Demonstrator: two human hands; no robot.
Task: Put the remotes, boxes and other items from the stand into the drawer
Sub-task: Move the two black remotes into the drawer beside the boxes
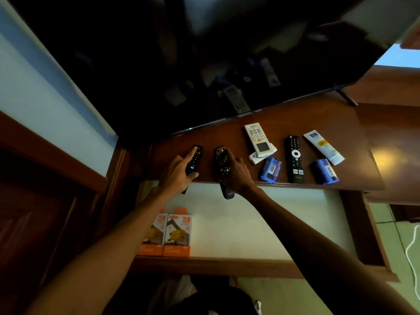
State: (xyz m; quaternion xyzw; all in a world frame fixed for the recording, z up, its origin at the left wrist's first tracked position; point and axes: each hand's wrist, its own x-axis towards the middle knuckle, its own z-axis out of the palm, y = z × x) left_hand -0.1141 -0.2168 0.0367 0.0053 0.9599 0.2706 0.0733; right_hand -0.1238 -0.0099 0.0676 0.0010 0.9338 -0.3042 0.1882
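On the dark wooden stand (341, 123), my left hand (178, 172) grips a slim black remote (195, 159) at the left, forefinger stretched along it. My right hand (236, 173) closes on a rounded black remote (221, 160) whose lower end juts past the stand's front edge. Further right lie a white remote (258, 138), a long black remote (294, 159), two blue packets (271, 170) (324, 171) and a white tube (323, 146). Below, the open drawer (250, 223) holds two orange charger boxes (177, 233) at its left.
A large dark television (204, 53) stands at the back of the stand, its foot (345, 97) at the right. A small white box (255, 158) lies under the white remote. A white cable (411, 246) runs over the floor at the right.
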